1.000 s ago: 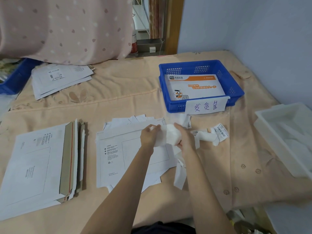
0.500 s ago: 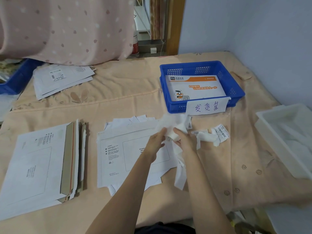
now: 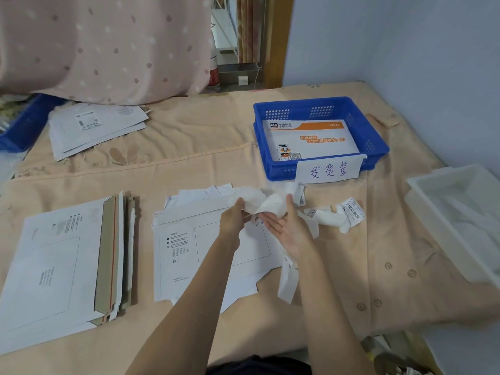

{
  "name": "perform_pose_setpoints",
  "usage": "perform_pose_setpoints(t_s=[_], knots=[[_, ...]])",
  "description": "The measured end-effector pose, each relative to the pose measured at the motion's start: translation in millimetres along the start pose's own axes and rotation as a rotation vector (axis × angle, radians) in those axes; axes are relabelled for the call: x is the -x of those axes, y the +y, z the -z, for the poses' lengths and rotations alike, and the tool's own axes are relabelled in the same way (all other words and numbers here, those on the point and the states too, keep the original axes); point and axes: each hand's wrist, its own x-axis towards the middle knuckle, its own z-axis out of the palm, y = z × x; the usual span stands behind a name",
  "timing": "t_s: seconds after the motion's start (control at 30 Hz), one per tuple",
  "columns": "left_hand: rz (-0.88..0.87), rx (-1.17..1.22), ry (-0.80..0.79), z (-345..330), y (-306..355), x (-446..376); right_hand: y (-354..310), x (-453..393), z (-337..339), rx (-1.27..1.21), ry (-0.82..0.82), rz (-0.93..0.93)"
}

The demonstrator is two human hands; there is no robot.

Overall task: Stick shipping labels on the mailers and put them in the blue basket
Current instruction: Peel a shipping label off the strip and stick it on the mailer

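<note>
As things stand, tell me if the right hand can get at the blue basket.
Probably yes. The blue basket sits just beyond the right hand with only bare cloth between, and its top is open. But that hand holds a label strip with the left hand.

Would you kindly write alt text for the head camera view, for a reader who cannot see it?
A person's left hand and right hand hold a crumpled white label strip above a white mailer on a peach-covered table. Behind stands a blue basket holding an orange-and-white mailer; a mailer stack lies at left.
</note>
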Motion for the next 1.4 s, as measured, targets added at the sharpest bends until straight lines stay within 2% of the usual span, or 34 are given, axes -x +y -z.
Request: perform_pose_setpoints(t_s=[0.17, 0.3, 0.47, 0.63, 0.77, 0.83, 0.93, 1.0, 1.13, 1.23, 1.3, 1.4], knots=[[-0.095, 0.038, 0.029, -6, 1, 6, 4, -5, -12, 0.374, 0.081, 0.097], [-0.117, 0.040, 0.016, -12, 0, 6, 13, -10, -16, 0.447, 0.231, 0.230], [-0.044, 0.096, 0.062, -14, -1, 3, 14, -11, -17, 0.315, 0.221, 0.253], [0.086, 0.268, -0.008, -12, 3, 5, 10, -9, -12, 0.079, 0.142, 0.140], [0.009, 0.133, 0.006, -14, 3, 8, 6, -5, -12, -0.045, 0.226, 0.059], [-0.039, 0.073, 0.003, -15, 2, 12, 2, -5, -14, -0.040, 0.235, 0.039], [-0.054, 0.136, -0.003, -17, 2, 19, 1, -7, -19, 0.063, 0.320, 0.040], [-0.075, 0.199, -0.016, -21, 3, 25, 4, -8, -22, 0.161, 0.412, 0.081], [-0.157, 0.101, 0.000, -29, -4, 28, 10, -6, -29, 0.235, 0.472, 0.174], [-0.132, 0.082, 0.090, -29, -7, 23, 9, -6, -29, 0.234, 0.534, 0.227], [-0.102, 0.105, 0.096, -30, -6, 22, 7, -5, -29, 0.219, 0.563, 0.224], [-0.028, 0.169, 0.119, -32, -2, 21, 4, -2, -34, 0.057, 0.542, 0.149]])
